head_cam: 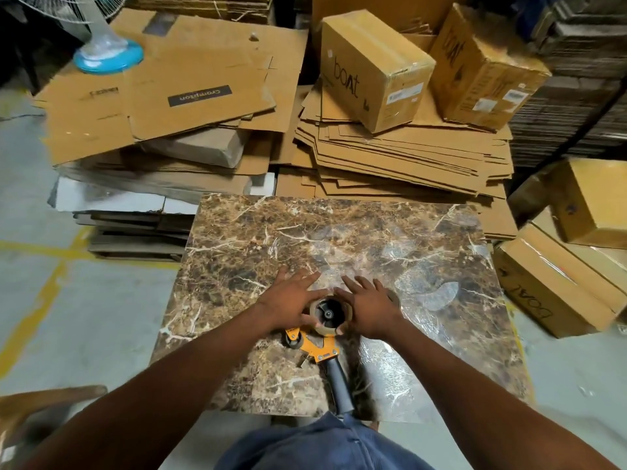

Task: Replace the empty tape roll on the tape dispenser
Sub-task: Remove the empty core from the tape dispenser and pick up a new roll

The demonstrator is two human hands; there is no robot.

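A yellow tape dispenser (pixel 317 346) with a dark grey handle (pixel 339 385) lies flat on the marble-patterned table (pixel 339 239), handle pointing toward me. A brown tape roll (pixel 328 329) sits around the dispenser's black hub. My left hand (pixel 291 300) rests on the roll's left side, thumb on its near rim and fingers spread over the table. My right hand (pixel 369 308) presses the roll's right side, thumb at its near edge. Part of the roll is hidden under both palms.
Flattened cardboard sheets (pixel 400 157) are piled beyond the table. Sealed boxes (pixel 373 69) stand at the back right and boxes (pixel 556 286) crowd the table's right edge. A fan base (pixel 108 57) is at the far left. Grey floor with yellow lines lies left.
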